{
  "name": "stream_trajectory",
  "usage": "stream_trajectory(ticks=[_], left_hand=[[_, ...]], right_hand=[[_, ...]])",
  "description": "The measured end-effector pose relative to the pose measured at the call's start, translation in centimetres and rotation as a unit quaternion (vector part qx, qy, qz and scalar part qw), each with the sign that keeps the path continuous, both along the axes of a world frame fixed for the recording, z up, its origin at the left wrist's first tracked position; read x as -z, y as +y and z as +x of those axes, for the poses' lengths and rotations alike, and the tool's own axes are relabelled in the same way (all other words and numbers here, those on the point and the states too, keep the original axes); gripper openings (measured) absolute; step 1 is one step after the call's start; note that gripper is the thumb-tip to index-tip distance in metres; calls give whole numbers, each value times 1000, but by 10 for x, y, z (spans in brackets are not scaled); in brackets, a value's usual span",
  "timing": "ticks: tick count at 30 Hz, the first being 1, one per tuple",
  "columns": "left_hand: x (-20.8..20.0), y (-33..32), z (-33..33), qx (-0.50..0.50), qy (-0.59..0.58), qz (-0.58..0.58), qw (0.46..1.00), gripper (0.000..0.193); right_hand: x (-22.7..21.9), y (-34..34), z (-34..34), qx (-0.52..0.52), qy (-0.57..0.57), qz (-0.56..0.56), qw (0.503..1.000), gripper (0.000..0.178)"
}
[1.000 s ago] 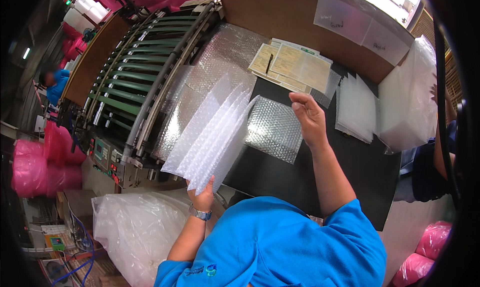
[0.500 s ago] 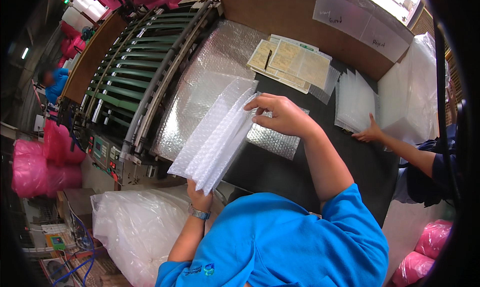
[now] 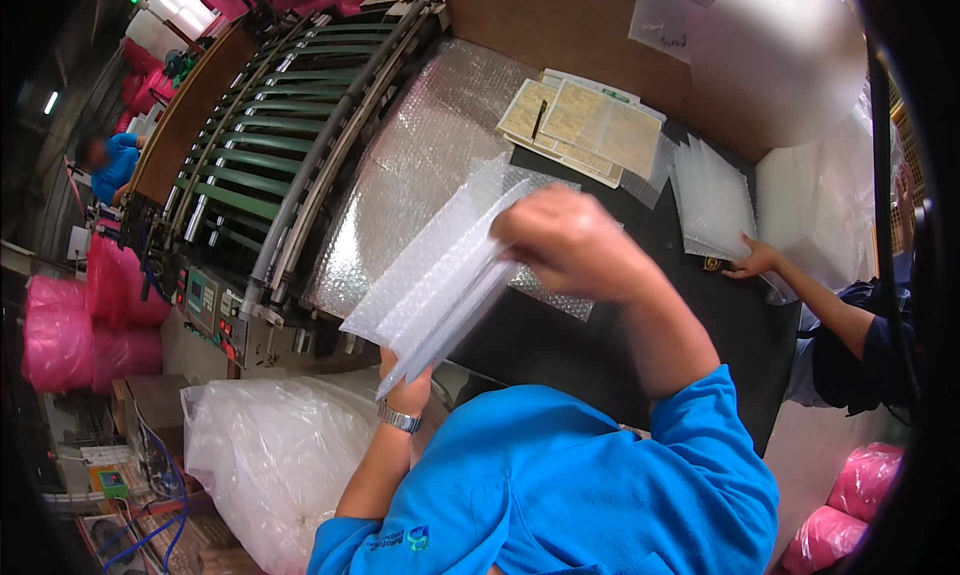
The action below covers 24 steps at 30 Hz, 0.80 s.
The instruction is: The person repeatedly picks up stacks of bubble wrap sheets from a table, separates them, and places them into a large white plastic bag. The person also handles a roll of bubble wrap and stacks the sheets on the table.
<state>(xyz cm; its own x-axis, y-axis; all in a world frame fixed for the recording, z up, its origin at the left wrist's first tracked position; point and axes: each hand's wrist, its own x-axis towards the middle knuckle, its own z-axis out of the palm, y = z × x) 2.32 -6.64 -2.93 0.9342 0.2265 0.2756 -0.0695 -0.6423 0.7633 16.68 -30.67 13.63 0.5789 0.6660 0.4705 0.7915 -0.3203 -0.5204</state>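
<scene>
A fanned sheaf of clear bubble-wrap bags [image 3: 425,270] is held up in front of my chest, tilted up to the right. My left hand [image 3: 408,389], with a metal watch at the wrist, is closed round its lower end; the bags hide part of the fingers. At the upper right edge, my right hand [image 3: 565,243] is smeared by motion, its curled fingers pinching the edge of the bags. Beneath that hand, more bubble wrap [image 3: 562,301] lies on the black table [image 3: 640,345]. A wide bubble-wrap sheet [image 3: 430,105] spreads behind the sheaf.
Left stands a machine with green slats [image 3: 265,160] and a control panel [image 3: 203,300]. Paper forms [image 3: 600,135] with a pen [image 3: 539,120] lie farther back. On the right, another person's hand [image 3: 752,259] touches stacked bags [image 3: 715,200]. A large plastic bag [image 3: 270,465] sits lower left.
My right hand has turned and its fingers have closed in at the bags' edge. The sheaf looks less fanned. On the right, the other person's hand has moved slightly beside the stack.
</scene>
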Motion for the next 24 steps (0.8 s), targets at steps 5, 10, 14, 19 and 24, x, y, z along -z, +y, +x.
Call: stream_trajectory(ticks=[5, 10, 14, 19, 24], left_hand=[[12, 12, 4, 30, -4, -112, 993, 47], [0, 1, -2, 28, 15, -234, 972, 42], [4, 18, -3, 71, 90, -187, 976, 39], [-12, 24, 25, 204, 199, -177, 942, 44], [14, 33, 54, 329, 197, -90, 919, 45]], right_hand=[[-47, -70, 40, 330, -191, 341, 859, 20], [-61, -102, 48, 443, -251, 283, 813, 32], [-29, -66, 34, 238, -184, 99, 949, 30], [17, -52, -27, -8, 153, -27, 988, 29], [51, -73, -95, 107, 256, 6, 961, 19]])
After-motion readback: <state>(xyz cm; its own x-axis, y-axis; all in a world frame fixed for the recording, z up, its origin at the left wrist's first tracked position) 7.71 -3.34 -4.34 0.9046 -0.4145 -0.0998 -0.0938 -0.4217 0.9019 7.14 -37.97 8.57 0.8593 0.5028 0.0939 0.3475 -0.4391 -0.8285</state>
